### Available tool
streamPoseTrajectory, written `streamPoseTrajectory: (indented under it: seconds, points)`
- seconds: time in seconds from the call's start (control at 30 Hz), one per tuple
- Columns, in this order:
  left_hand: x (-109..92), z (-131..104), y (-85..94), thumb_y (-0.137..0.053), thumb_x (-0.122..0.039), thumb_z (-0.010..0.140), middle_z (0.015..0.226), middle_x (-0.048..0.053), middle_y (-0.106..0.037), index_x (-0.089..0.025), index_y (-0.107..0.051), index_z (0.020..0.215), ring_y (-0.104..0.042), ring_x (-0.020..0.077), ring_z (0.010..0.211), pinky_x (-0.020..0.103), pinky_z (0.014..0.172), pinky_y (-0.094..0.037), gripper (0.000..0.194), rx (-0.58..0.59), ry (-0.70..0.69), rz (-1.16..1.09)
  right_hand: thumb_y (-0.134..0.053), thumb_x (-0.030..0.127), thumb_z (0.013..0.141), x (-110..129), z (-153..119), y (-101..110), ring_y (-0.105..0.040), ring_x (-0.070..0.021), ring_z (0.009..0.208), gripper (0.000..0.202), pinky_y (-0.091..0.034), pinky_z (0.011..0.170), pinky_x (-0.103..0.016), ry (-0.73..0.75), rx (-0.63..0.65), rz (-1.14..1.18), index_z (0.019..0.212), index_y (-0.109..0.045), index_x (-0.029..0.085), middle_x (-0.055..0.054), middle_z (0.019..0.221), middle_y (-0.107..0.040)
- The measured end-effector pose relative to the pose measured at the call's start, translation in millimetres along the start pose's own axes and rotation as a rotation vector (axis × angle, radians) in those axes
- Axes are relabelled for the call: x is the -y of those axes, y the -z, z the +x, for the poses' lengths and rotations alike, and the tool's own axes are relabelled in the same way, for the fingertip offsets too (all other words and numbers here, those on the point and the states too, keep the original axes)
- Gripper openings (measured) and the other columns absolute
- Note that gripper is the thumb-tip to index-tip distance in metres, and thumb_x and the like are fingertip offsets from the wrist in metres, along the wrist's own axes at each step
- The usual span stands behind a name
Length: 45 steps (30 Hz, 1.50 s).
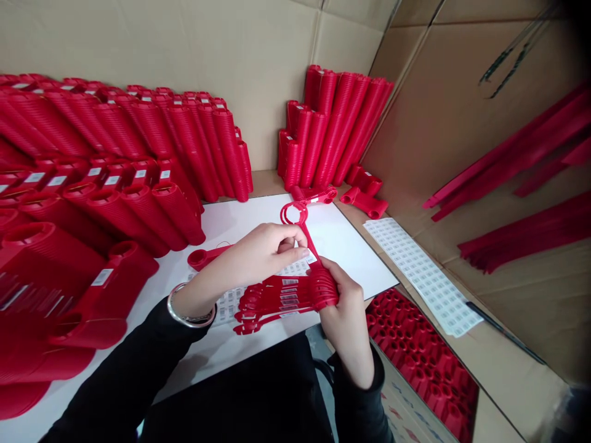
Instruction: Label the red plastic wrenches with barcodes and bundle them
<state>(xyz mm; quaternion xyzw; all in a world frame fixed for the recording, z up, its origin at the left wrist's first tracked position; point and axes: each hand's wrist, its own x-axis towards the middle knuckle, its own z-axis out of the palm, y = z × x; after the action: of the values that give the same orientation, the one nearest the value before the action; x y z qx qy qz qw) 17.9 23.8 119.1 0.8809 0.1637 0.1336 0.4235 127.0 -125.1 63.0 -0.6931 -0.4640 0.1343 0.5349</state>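
Observation:
My right hand [344, 295] is wrapped round one end of a fanned bunch of flat red plastic pieces with ring-shaped ends [277, 295]. Several pieces in the bunch carry small white barcode labels. One single red piece [310, 237] sticks up from the bunch, its ring end pointing away from me. My left hand [272, 246], with a silver bangle at the wrist, is closed in a pinch at this piece. A small white label [311, 258] shows at its thumb tip, against the red strip. Under the bunch lies a sheet of labels [226, 306], partly covered by my left arm.
Stacks of red pieces [184, 141] fill the left side, and more stand in the back corner [323, 135]. A label sheet [415, 271] and a dark thin rod [505, 332] lie at right. Below the white board [364, 258] is a box of red pieces [420, 351]. Cardboard walls enclose the table.

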Motion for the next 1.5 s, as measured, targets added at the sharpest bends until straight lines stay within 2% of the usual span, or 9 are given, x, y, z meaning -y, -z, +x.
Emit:
streamPoseTrajectory:
  seconds: [0.63,0.97,1.03,1.13,1.23,1.5]
  points:
    - [-2,0,-0.4,-0.051,-0.029,0.09,0.057,-0.006,-0.041,-0.018,-0.059,0.08,-0.038,0.0101,0.053,0.024,0.054,-0.032,0.017,-0.023,-0.005,0.059,-0.051,0.007,0.078,5,-3,1,-0.067,-0.0208,0.093,0.048,-0.053,0.082,-0.031,-0.005,0.033,0.016,0.121,-0.065,0.023,-0.005,0.108,-0.072]
    - [-6,-1,-1.1,-0.054,-0.029,0.091,0.057,-0.007,-0.044,-0.019,-0.06,0.082,-0.04,0.0102,0.053,0.024,0.054,-0.033,0.015,-0.057,-0.006,0.08,-0.05,0.006,0.074,7,-2,2,-0.067,-0.0201,0.089,0.052,-0.052,0.081,-0.03,0.006,0.03,0.03,0.121,-0.064,0.022,-0.004,0.107,-0.072]
    - [-8,-2,-2.6,-0.053,-0.028,0.092,0.062,-0.005,-0.048,-0.02,-0.059,0.082,-0.044,0.011,0.056,0.025,0.057,-0.036,0.014,-0.082,-0.032,0.109,-0.049,0.006,0.074,7,-1,2,-0.067,-0.0199,0.088,0.052,-0.053,0.081,-0.03,-0.001,0.029,0.028,0.121,-0.064,0.022,-0.004,0.108,-0.072]
    - [-12,-5,-7.3,-0.052,-0.023,0.093,0.085,0.001,-0.057,-0.019,-0.057,0.081,-0.055,0.0166,0.08,0.03,0.074,-0.043,0.013,-0.167,-0.125,0.233,-0.049,0.006,0.075,6,1,0,-0.067,-0.0204,0.09,0.048,-0.053,0.081,-0.03,0.006,-0.003,0.012,0.118,-0.065,0.021,-0.004,0.108,-0.072]
    - [-15,-8,-13.6,-0.047,-0.019,0.095,0.099,0.005,-0.059,-0.019,-0.055,0.083,-0.054,0.0211,0.097,0.035,0.086,-0.043,0.015,-0.228,-0.194,0.354,-0.048,0.006,0.076,6,2,-2,-0.067,-0.0202,0.09,0.046,-0.053,0.081,-0.03,0.024,-0.027,-0.004,0.116,-0.066,0.021,-0.004,0.106,-0.072]
    - [-10,-10,-24.7,-0.04,-0.011,0.096,0.089,0.004,-0.062,-0.018,-0.05,0.082,-0.057,0.0196,0.085,0.034,0.076,-0.045,0.019,-0.244,-0.189,0.438,-0.046,0.002,0.072,4,5,-6,-0.067,-0.0199,0.092,0.051,-0.052,0.082,-0.03,0.011,-0.032,-0.007,0.116,-0.065,0.019,-0.004,0.106,-0.072]
